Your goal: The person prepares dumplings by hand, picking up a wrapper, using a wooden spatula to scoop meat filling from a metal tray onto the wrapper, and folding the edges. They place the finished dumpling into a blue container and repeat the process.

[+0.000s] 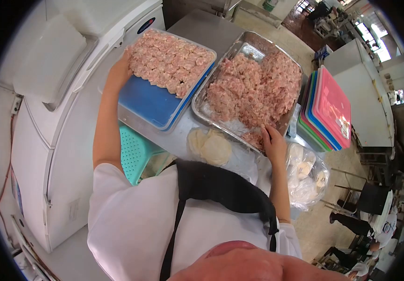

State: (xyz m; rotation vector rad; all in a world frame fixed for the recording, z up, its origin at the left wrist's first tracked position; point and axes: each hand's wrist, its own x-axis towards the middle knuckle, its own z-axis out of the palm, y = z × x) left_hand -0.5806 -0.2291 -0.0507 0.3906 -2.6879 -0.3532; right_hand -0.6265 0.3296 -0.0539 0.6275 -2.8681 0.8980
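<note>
My left hand [122,70] is at the left edge of a blue tray [146,104], against the rows of raw meat dumplings [174,61] that cover its far part. Its fingertips are hidden among the dumplings. My right hand [275,144] is at the near corner of a metal pan [201,112] piled with ground meat [253,86]. Its fingers are bent together at the meat's edge, and what they hold, if anything, is too small to make out. Round pale dough wrappers [213,148] lie on the metal table between the tray and the pan.
To the right, a clear plastic bag [307,180] holds more pale rounds. Behind it leans a stack of coloured lids or trays [330,110]. A turquoise perforated stool [134,150] stands below the table. White refrigerators [71,136] line the left. Another person [389,225] is in the background.
</note>
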